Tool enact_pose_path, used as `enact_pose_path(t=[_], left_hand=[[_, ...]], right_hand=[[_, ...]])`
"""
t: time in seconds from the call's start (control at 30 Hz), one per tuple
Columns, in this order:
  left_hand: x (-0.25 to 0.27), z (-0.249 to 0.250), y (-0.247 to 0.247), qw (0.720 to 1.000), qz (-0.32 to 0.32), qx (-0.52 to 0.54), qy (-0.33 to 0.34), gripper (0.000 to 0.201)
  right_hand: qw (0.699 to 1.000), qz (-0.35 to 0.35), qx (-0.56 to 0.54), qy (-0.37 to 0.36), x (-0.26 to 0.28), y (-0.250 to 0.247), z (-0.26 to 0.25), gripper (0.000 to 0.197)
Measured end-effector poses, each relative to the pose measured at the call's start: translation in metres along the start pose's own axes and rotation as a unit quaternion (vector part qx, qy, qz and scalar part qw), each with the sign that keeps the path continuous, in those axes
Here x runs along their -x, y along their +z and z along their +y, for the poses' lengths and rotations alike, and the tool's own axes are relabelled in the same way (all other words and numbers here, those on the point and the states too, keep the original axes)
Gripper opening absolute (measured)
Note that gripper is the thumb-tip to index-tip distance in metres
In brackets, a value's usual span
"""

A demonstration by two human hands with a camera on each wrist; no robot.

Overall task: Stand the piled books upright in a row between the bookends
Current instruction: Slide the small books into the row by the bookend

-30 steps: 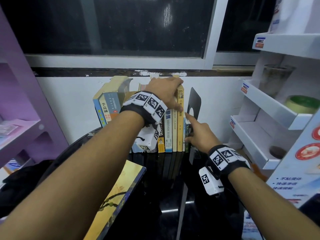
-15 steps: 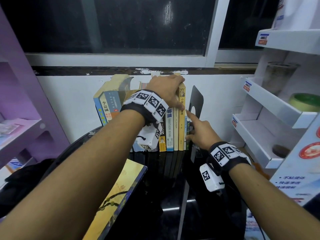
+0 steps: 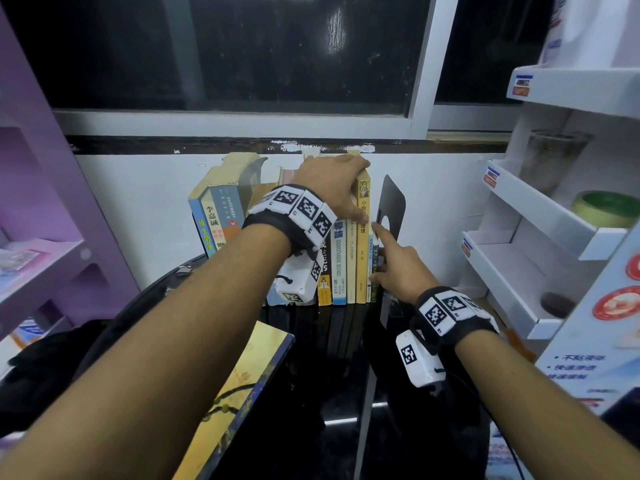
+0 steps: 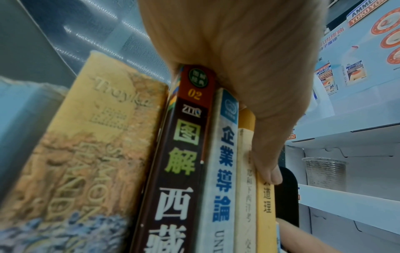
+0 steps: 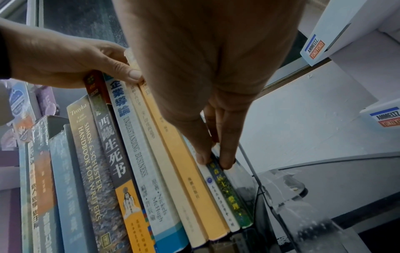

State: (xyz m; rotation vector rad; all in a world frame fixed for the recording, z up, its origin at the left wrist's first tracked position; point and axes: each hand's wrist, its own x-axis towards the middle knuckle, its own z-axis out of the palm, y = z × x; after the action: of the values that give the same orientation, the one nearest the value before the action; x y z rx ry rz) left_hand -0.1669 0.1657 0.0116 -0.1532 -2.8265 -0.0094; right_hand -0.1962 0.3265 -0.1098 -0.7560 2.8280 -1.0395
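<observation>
Several books stand upright in a row against the white wall on the black table. My left hand lies over their tops, its fingers curled behind and its thumb on the spine of the tall yellow book. My right hand presses straight fingers against the short thin green book at the row's right end. That book stands beside the black bookend. At the left end, thicker books lean to the right. One yellow-covered book lies flat near the table's front left.
White display shelves stand close on the right, holding a plastic cup and a green roll. A purple shelf unit is on the left, with a black bag below it. A window sill runs above the books.
</observation>
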Motion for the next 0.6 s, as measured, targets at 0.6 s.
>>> enact_pose_path(t=[0.6], left_hand=[[0.035,0.001,-0.003,0.997,0.056,0.03,0.038,0.068]], right_hand=[[0.999,-0.036,0.016,-0.005,0.04,-0.02,-0.013,0.077]])
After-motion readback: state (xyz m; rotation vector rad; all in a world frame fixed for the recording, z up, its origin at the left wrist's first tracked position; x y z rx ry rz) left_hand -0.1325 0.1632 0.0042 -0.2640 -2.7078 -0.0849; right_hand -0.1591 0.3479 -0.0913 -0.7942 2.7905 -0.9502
